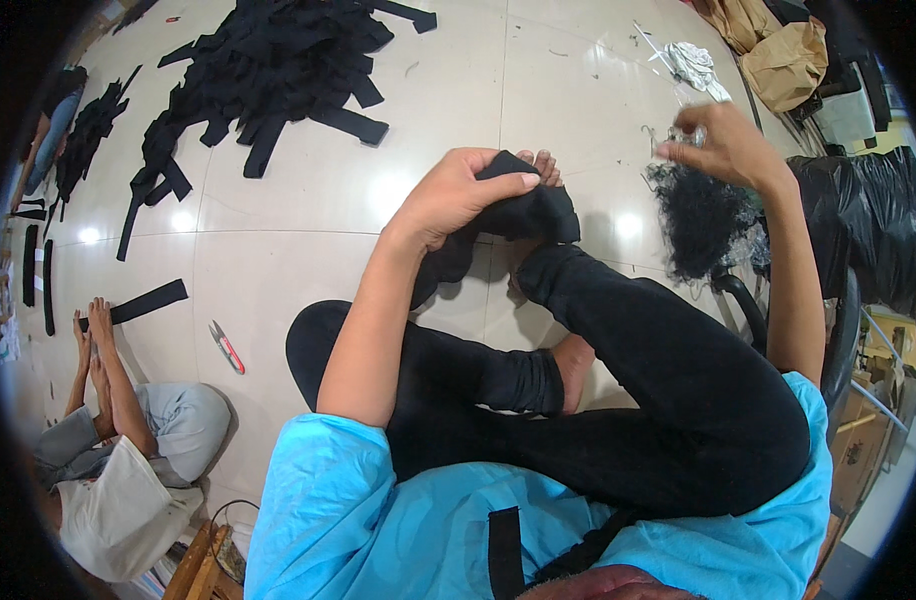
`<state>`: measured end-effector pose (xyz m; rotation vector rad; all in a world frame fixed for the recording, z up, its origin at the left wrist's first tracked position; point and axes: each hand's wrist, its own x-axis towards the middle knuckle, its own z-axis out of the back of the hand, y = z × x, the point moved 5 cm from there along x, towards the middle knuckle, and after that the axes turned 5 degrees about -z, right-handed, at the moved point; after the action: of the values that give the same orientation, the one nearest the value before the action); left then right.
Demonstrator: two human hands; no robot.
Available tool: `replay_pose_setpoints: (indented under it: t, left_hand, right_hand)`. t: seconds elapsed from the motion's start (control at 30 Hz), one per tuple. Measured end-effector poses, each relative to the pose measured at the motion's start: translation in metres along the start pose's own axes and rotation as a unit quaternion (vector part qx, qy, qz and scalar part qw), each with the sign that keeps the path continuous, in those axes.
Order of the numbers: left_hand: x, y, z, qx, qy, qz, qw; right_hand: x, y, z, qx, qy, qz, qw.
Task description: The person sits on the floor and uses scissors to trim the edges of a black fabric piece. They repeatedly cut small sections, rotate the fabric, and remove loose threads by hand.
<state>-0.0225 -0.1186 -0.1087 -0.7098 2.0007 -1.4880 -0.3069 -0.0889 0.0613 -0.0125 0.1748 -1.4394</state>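
My left hand (pixel 460 196) is closed on a folded black fabric strip (pixel 538 212), thumb on top, above my bare foot. More black cloth hangs below that hand, beside my knee. Out to the right, my right hand (pixel 730 148) is raised over a heap of loose black threads (pixel 703 220). Its thumb and fingers are curled and blurred, and I cannot make out whether anything is between them. A crumpled white cloth or plastic (pixel 693 65) lies just beyond it.
A large pile of black fabric strips (pixel 268 70) spreads over the tiled floor at far left. Red-handled thread snips (pixel 228 348) lie left of my knee. Another person (pixel 128 460) sits at left, holding a black strip (pixel 150 303). Black plastic bags (pixel 863 225) stand at right.
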Motion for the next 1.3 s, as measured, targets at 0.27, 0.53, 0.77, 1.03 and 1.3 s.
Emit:
replay_pose_setpoints:
  t: [0.27, 0.53, 0.77, 1.03, 1.3]
  left_hand:
    - [-0.005, 0.003, 0.018, 0.081, -0.011, 0.021, 0.996]
    - [-0.001, -0.015, -0.029, 0.060, 0.090, -0.170, 0.979]
    - [-0.020, -0.038, -0.026, 0.007, 0.008, -0.072, 0.997]
    - [-0.021, -0.041, -0.002, -0.018, -0.019, -0.104, 0.994]
    - [-0.022, -0.049, -0.013, -0.015, 0.005, -0.097, 0.995]
  right_hand:
    - [-0.022, 0.029, 0.025, 0.311, 0.172, 0.105, 0.929]
    - [0.005, 0.078, 0.024, 0.771, -0.083, -0.010, 0.632]
    - [0.013, 0.126, -0.016, 0.222, -0.167, 0.104, 0.955]
    - [-0.002, 0.112, -0.010, 0.372, 0.035, 0.008, 0.928]
    - [0.009, 0.097, -0.012, 0.702, -0.013, -0.010, 0.712]
